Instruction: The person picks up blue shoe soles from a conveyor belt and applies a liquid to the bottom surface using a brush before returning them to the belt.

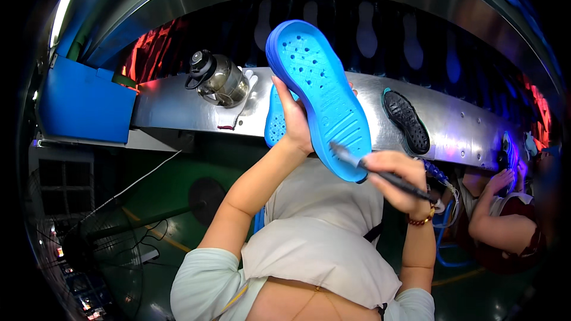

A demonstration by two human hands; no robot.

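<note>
My left hand [296, 120] is wrapped round the side of a bright blue shoe sole [324, 95], held up and tilted with its hollow inner face showing. Holes dot its wide end and ridges cross the narrower part. My right hand [399, 179] grips a dark-handled brush [351, 156], whose bristles meet the inner face near the lower end of the sole; the bristle tips are blurred. Behind my left hand another blue sole [275, 123] lies on the metal ledge, partly hidden. A black sole [407, 120] rests on that ledge to the right.
A dark plastic jug [221, 83] stands on a white glove [245, 96] at the left of the metal ledge [172, 106]. Beyond the ledge, several soles lie on a dark conveyor [339, 30]. A co-worker [502, 220] sits at the right. A fan [101, 255] stands lower left.
</note>
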